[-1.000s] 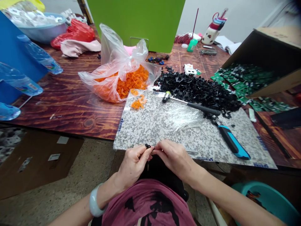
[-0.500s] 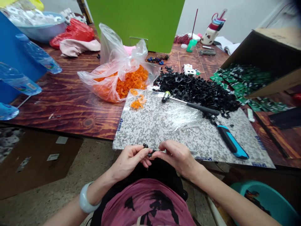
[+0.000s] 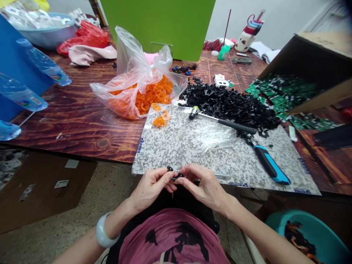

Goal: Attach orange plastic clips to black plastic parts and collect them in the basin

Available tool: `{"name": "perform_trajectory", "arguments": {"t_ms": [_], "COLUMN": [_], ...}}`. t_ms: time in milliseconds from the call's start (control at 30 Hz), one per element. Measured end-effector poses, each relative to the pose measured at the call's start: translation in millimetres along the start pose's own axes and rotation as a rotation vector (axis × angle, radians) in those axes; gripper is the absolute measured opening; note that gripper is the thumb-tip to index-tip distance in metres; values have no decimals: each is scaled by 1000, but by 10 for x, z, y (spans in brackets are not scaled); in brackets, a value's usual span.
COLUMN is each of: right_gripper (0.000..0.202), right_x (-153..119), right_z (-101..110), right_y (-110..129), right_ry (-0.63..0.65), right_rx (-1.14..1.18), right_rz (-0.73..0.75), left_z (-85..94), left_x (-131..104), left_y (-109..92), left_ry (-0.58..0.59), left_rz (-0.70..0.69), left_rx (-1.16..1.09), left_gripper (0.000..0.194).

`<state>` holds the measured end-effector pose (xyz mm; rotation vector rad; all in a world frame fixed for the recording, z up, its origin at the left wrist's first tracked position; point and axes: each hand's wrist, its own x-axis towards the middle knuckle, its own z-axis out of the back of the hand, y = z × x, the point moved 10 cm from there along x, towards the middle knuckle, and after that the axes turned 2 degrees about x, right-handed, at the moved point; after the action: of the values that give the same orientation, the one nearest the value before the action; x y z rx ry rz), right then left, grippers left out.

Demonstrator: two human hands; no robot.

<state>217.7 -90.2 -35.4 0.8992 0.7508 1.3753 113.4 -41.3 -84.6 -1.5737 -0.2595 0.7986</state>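
Between my two hands is a small black plastic part (image 3: 177, 176), just off the front edge of the speckled stone slab (image 3: 165, 146). My left hand (image 3: 152, 185) pinches it between thumb and fingers, and a dark end pokes up above the fingertips. My right hand (image 3: 200, 183) has thumb and forefinger closed at the part's right end. My fingers hide most of its shape. On the slab ahead lie a heap of thin clear strips (image 3: 213, 137), a small mallet (image 3: 222, 121) and a blue-and-black handled tool (image 3: 271, 165). A few orange pieces (image 3: 161, 120) rest at the slab's back left.
Behind the slab is a pile of black plastic parts (image 3: 228, 102). A clear bag (image 3: 126, 97) holds orange pieces. To the right, a tipped cardboard box (image 3: 324, 69) spills green circuit boards (image 3: 280, 90). A teal tub (image 3: 321, 234) stands low at the right; plastic bottles (image 3: 44, 62) are at the left.
My right hand's fingers have shifted slightly and straightened around the part's right end. My left hand keeps its pinch almost unmoved.
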Motion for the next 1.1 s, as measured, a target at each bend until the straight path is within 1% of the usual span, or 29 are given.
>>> {"name": "perform_trajectory", "arguments": {"t_ms": [100, 167, 300, 367, 433, 467, 500, 533, 633, 700, 733, 800, 867, 900, 1000, 1033, 1067, 1100], "right_gripper": [15, 17, 19, 19, 21, 24, 26, 28, 33, 34, 35, 36, 36, 34, 27, 26, 25, 25], "right_x": [14, 17, 6, -12, -26, -28, -28, -23, 2, 21, 30, 41, 47, 57, 104, 126, 153, 182], "right_z": [-56, -95, -121, -164, -215, -233, -245, -249, -277, -327, -361, -421, -386, -301, 92, 181, 222, 219], "right_y": [-75, -89, -92, -137, -205, -242, -280, -311, -354, -336, -313, -256, -214, -204, -138, -100, -62, -27], "right_ry": [65, 95, 54, 52, 54, 46, 25, -7, -111, -138, -125, -55, -4, -23, -193, -222, -217, -183], "right_rx": [62, 81, 120, 210, 355, 435, 513, 589, 779, 859, 879, 860, 734, 636, 354, 298, 269, 261], "right_rz": [-114, -150, -171, -210, -271, -308, -346, -380, -443, -447, -442, -423, -391, -366, -255, -217, -181, -151], "left_z": [-17, -30, -38, -25, -12, 3, 32, 76, 181, 152, 124, 97, 105, 105, 74, 56, 37, 19], "left_x": [-21, -34, -36, -26, -10, 0, 12, 24, 20, -8, -24, -52, -62, -59, -47, -47, -49, -51], "left_y": [-21, -38, -98, -142, -174, -185, -192, -194, -200, -228, -249, -279, -283, -279, -286, -297, -311, -324], "left_ry": [-3, 3, 58, 97, 132, 131, 106, 55, -136, -195, -208, -235, -246, -232, -139, -105, -74, -49], "left_rz": [-26, -37, -40, -39, -31, -29, -31, -39, -113, -194, -234, -281, -269, -246, -185, -178, -178, -179], "left_rx": [40, 67, 146, 161, 118, 80, 37, -5, -54, -31, -19, -23, -45, -46, -7, 6, 14, 14], "left_gripper": [27, 29, 32, 32, 32, 34, 37, 39, 42, 38, 34, 27, 25, 25, 26, 27, 28, 29]}}
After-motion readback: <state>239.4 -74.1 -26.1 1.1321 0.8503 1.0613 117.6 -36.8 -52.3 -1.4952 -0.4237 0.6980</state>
